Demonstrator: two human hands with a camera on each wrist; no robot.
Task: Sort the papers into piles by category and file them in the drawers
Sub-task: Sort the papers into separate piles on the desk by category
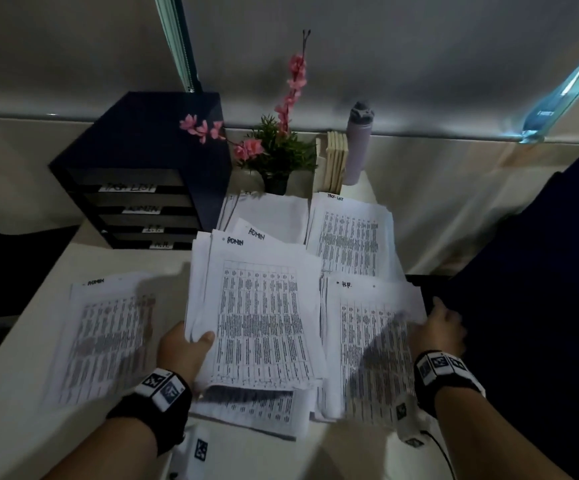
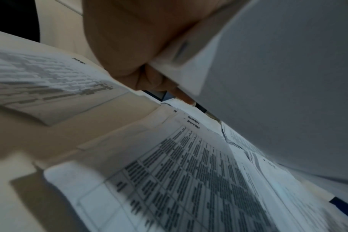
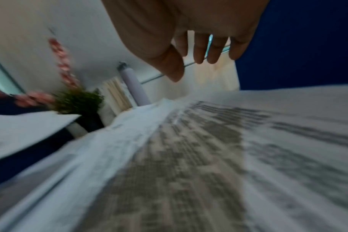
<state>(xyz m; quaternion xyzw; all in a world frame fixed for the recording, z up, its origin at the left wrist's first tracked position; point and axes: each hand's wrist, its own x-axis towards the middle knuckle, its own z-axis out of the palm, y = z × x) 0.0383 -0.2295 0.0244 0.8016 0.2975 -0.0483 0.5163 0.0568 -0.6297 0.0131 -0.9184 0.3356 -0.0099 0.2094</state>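
The left hand [image 1: 186,351] grips a thick sheaf of papers [image 1: 257,313] headed ADMIN at its near left corner, thumb on top and fingers underneath, holding it lifted above the worktop [image 1: 21,427]; the left wrist view shows the fingers [image 2: 149,78] curled under the raised sheets. The right hand [image 1: 445,327] hovers with its fingers loosely spread and holding nothing, at the right edge of the H.R. pile [image 1: 374,348], which lies at the near right; whether it touches the paper cannot be told.

A single ADMIN sheet [image 1: 108,337] lies flat at the near left, apart from the held sheaf. More sheets [image 1: 257,407] lie under the sheaf's near edge. Farther back, a pile headed TASK LIST [image 1: 350,237] sits at the far right, with another pile [image 1: 267,216] to its left whose heading is too small to read.

The black drawer unit [image 1: 146,174] stands at the far left, its four drawers labelled; the upper two read TASK LIST and ADMIN, the lowest H.R., the third is unclear. Right of it stand a potted plant with pink blossoms [image 1: 281,150], some pale upright boards [image 1: 335,161] and a grey bottle [image 1: 359,143].
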